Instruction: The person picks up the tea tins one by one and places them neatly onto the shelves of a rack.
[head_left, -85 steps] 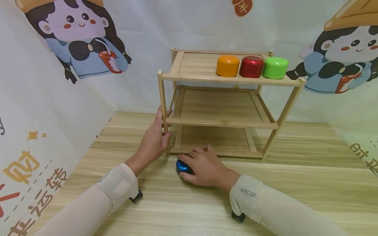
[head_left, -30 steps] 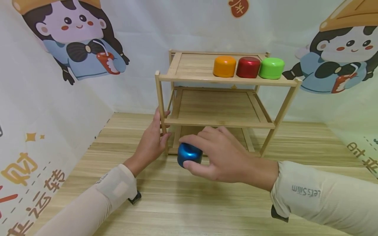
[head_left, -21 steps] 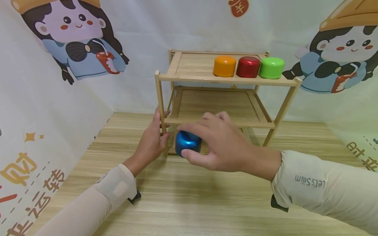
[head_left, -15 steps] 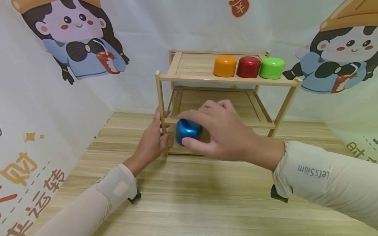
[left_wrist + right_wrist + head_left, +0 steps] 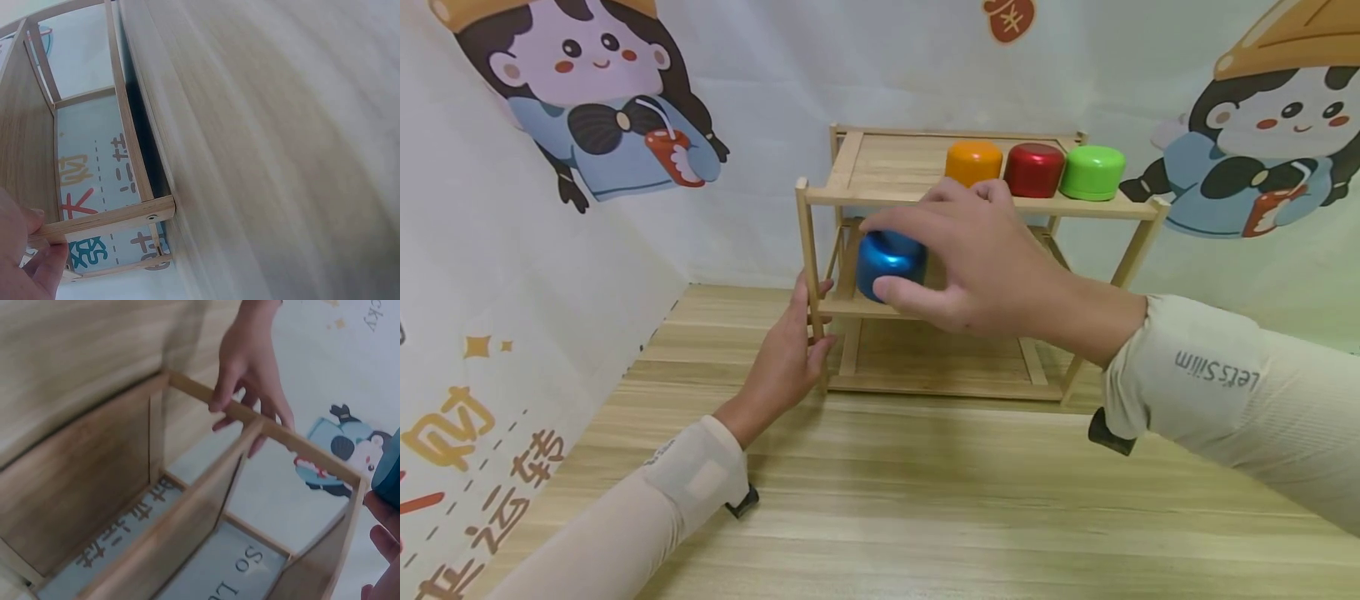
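A small, shiny blue jar (image 5: 887,265) is held up by my right hand (image 5: 996,262), thumb at its front and fingers over its top. In the head view it appears in front of the middle tier, below the top board's front edge; whether it touches the rack cannot be told. At the right wrist view's edge, only part of the jar (image 5: 390,475) shows. My left hand (image 5: 781,358) grips the front left post (image 5: 808,250) of a three-tier wooden rack (image 5: 895,162). The left wrist view shows thumb (image 5: 34,219) and fingers around the post.
On the top tier, an orange jar (image 5: 972,160), a red jar (image 5: 1034,171) and a green jar (image 5: 1093,173) stand in a row at the right. My right fingers partly cover the orange one. White printed cloth (image 5: 760,92) surrounds the wooden tabletop (image 5: 925,500).
My right hand has picked up the blue jar from the tabletop before the rack and raised it past the bottom tier. My left hand has stayed on the post.
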{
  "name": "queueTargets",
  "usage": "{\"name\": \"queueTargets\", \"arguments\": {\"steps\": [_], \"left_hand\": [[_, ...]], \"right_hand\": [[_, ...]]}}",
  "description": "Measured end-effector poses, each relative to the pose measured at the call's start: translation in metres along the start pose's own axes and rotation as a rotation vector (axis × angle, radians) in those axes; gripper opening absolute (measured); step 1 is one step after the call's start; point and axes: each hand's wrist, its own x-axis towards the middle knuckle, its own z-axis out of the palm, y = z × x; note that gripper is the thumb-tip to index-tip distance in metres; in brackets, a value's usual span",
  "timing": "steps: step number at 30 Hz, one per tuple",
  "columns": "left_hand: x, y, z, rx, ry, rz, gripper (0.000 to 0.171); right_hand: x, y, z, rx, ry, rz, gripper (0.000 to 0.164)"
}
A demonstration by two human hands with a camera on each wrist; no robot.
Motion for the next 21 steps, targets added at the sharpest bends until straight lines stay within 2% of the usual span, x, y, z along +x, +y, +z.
{"name": "queueTargets", "arguments": {"steps": [9,21], "left_hand": [[0.001,0.000,0.000,0.004,0.003,-0.003,0.089],[-0.001,0.000,0.001,0.000,0.005,0.013,0.094]], "right_hand": [[0.018,0.018,-0.013,-0.028,0.021,0.049,0.054],[0.036,0.034,-0.020,-0.034,-0.003,0.185,0.059]]}}
